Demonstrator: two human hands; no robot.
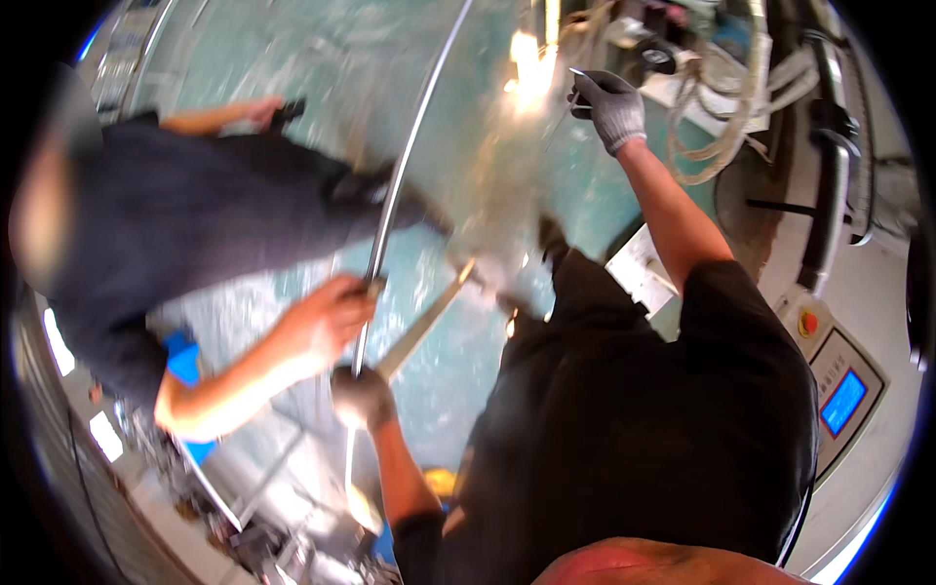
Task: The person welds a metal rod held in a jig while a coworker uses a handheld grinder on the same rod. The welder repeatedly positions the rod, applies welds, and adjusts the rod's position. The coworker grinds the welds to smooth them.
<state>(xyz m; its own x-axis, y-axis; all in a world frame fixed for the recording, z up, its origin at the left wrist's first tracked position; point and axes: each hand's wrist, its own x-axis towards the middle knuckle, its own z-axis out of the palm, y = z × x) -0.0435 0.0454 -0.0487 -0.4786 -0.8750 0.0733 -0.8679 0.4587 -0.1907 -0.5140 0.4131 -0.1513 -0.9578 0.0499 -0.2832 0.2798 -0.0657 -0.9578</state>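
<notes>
I've got the left hand [361, 398] wrapped round the metal rod [390, 207], left of centre; a co-worker's hand [327, 317] grips above. Right hand [612, 109] curls, upper right, holding what I can't tell. Steadying seems the step; next calls for even grip.

Over on the R here, a ctrl panel [792, 317] is showing a lit blue screen [844, 402], w/ a red btn [808, 324] sitting above it. Pale hoses [758, 78] are looping nr a blk pipe [831, 195]. Far L, metal bits [292, 561] are lying jumbled, & the blue-green flr [283, 58] is looking scuffed w/ white.
</notes>
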